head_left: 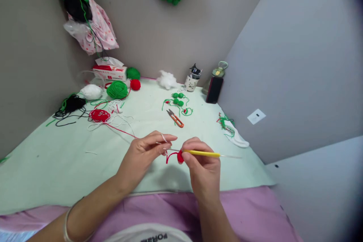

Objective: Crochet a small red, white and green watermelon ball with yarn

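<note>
Upper limbs: two bare hands, left [143, 151] and right [202, 162], each with slender fingers. Both forearms are uncovered over their visible length; sleeve length cannot be determined from this view.

Left forearm accessory: one bangle [66, 224], silver-coloured, narrow, rounded in form, with a smooth, lightly reflective surface. It encircles the forearm above the wrist.

Torso: one white garment [127, 234], visible at the lower edge of the view as a shallow curved section. Marking: dark block capital lettering [155, 238] across the front, including "ORE"; the remaining characters are not clearly legible.
</note>
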Available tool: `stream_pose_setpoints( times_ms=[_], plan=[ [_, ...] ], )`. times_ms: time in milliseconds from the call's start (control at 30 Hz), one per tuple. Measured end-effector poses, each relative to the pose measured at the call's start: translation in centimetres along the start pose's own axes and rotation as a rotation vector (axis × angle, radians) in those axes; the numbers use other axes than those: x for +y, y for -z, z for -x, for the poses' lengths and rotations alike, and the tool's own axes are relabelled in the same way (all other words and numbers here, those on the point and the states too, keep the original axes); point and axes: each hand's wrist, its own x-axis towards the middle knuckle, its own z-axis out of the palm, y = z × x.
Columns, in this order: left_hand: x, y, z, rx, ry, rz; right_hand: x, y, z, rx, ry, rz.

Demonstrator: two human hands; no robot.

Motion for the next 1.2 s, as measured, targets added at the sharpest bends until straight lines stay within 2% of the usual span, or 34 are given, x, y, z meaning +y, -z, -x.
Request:
stream_pose_setpoints(
  times_ms=[167,367,467,567,667,767,900,1200],
  plan=[
    [0.0,-2.1,0.1,0.01,0.059,0.258,-0.3,-0.3,0.6,-0.008,0.253,0.372],
    [0.2,-2.3,1.5,0.014,0.123,0.327,-0.4,0.3,1.7,-0.049,0.625,0.854],
    [0.4,-2.1,2.2,-0.035,0.164,0.356,0.0,0.7,2.1,-0.044,0.756,0.945],
    [0.8,-2.1,2.4,-0.094,0.216,0.422,0.3,0.6,2.4,0.029,0.841,0.933],
    [1.1,-2.2,2.1,-0.137,0.294,0.519,0.2,0.1,2.4,0.06,0.79,0.807],
    [1.3,-2.1,1.9,-0.142,0.347,0.565,0.0,-0.3,1.9,0.052,0.578,0.578],
    [1.4,-1.6,1.7,-0.144,0.371,0.515,0.1,-0.2,1.2,0.053,0.3,0.258],
    [1.1,-0.3,1.4,-0.143,0.284,0.355,-0.8,0.6,0.8,0.11,0.065,0.0]
  ],
)
